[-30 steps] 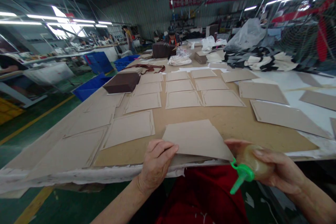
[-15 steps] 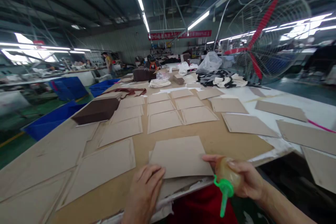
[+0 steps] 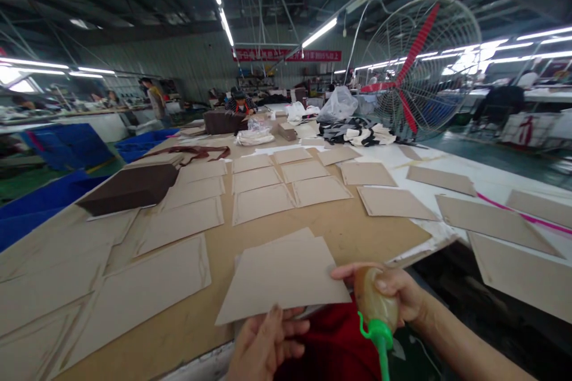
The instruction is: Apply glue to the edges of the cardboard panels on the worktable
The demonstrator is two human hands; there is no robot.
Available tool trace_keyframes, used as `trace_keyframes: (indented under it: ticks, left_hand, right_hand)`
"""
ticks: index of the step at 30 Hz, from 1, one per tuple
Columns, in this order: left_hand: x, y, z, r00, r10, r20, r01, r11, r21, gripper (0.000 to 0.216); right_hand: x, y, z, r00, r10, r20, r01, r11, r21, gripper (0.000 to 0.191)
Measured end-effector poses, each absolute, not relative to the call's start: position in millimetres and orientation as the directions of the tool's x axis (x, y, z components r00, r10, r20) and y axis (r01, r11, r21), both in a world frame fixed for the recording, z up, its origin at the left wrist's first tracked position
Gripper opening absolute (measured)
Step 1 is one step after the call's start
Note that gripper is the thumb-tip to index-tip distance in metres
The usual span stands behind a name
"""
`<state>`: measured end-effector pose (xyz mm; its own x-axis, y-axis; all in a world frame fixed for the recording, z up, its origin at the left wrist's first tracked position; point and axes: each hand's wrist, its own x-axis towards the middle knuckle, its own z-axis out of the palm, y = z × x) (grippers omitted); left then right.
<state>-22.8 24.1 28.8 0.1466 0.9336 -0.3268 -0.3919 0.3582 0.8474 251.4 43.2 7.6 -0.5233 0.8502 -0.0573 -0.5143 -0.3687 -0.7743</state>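
The large brown board-covered tabletop carries all work items. A round wire-caged fan with red blades stands beyond its far right edge. Rows of flat tan cardboard panels lie across the tabletop from the left edge to the right, most set apart from one another. A dark brown rectangular block rests near the left edge.

A flat tan cardboard sheet overhangs the near edge, raised and tilted above a second panel beneath it. Judged step: the cardboard sheet is being lifted off the tabletop while the adhesive tool is kept in hand.

The left hand is below the near edge. Its grip is closed on the near border of the cardboard sheet, fingers showing under it. The right hand is just off the near edge. Its grip is closed around a translucent amber plastic squeeze bottle, and its thumb touches the right border of the cardboard sheet. The green conical nozzle points down, clear of the sheet.

Any further move calls for support at both borders and a nozzle kept off the sheet face.
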Motion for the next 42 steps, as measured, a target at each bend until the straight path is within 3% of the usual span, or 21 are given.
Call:
trace_keyframes:
  ticks: [5,12,15,21,28,34,42]
  left_hand:
    - [-10,37,51,0.152,0.892,-0.425,-0.511,0.439,0.739,0.022]
    - [6,30,51,0.096,0.839,-0.536,-0.681,0.448,0.58,0.017]
    - [11,27,49,0.072,0.834,-0.547,-0.674,0.445,0.589,0.018]
    - [8,31,48,0.094,0.842,-0.532,-0.612,0.47,0.636,0.024]
    - [0,45,55,0.105,0.839,-0.534,-0.606,0.48,0.634,0.022]
    - [6,49,58,0.132,0.801,-0.584,-0.647,0.516,0.562,0.018]
    - [6,50,60,0.117,0.751,-0.65,-0.627,0.563,0.538,0.016]
  right_hand:
    - [259,31,22,-0.464,0.868,-0.175,-0.42,-0.39,-0.819,0.065]
    - [267,36,61,-0.171,0.943,-0.285,-0.438,-0.332,-0.835,0.033]
    - [242,50,81,-0.1,0.949,-0.298,-0.368,-0.314,-0.875,0.036]
    - [173,82,94,-0.179,0.978,-0.111,-0.131,-0.135,-0.982,0.043]
    - [148,110,87,-0.223,0.974,0.051,0.059,0.066,-0.996,0.049]
    - [146,121,94,-0.251,0.955,0.156,0.441,0.256,-0.86,0.045]
    - [132,127,101,-0.401,0.871,0.283,0.581,0.48,-0.657,0.039]
